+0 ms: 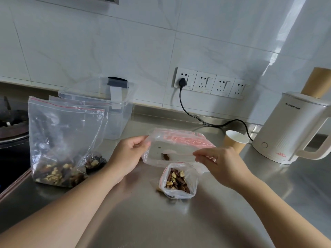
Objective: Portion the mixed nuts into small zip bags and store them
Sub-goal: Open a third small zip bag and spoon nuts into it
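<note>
Kitchen: stainless counter (pixel 143 221), white tiled wall (pixel 125 42), gas burner (pixel 12 120), electric kettle (pixel 290 127), wall sockets (pixel 211 83).

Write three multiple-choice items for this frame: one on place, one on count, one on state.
1. Where does the paper cup stand?
A. Beside the white kettle
B. Inside the clear storage box
C. On the stove

2. How many wall sockets have a plug in them?
A. None
B. One
C. Three

3. How is the small bag of nuts on the counter?
A. Sealed flat
B. Open at the top
C. Empty

Answers: 1 A, the cup sits just left of the kettle; 2 B, only the leftmost socket holds the black plug; 3 B, its mouth gapes and nuts show inside.
</note>
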